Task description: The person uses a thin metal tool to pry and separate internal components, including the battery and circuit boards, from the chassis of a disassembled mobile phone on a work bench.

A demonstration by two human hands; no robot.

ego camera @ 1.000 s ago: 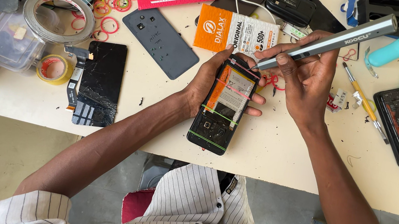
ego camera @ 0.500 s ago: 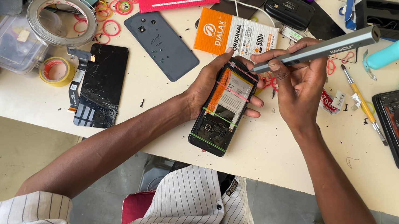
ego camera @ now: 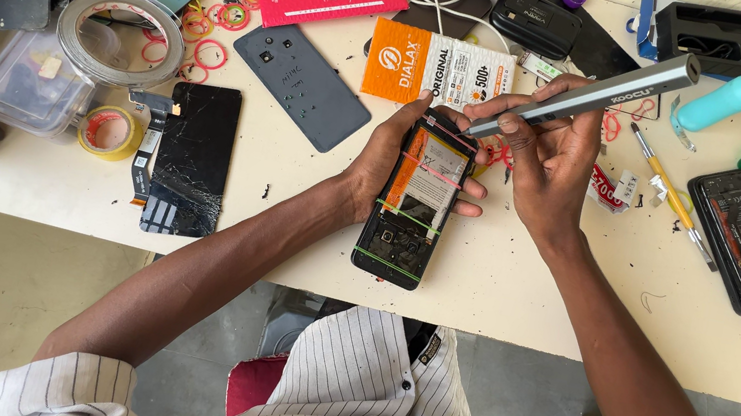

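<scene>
The left hand [ego camera: 390, 156] is wrapping its grip around an opened phone [ego camera: 414, 201], banded with rubber bands, lying mid-surface [ego camera: 519, 285]. The right hand [ego camera: 552, 159] is pinching a grey electric screwdriver [ego camera: 593, 95], tip touching the phone's top corner at about one o'clock. Screw work seems underway; next calls for steady, vertical pressure.

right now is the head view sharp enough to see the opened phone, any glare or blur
Head view: evenly lit and sharp; the opened phone in the left hand shows clearly, with soft shadows only under the hands. Head view: mild sheen on the grey pen-shaped screwdriver held by the right hand; no motion blur. Head view: table edges bow slightly, wide-angle distortion.
</scene>
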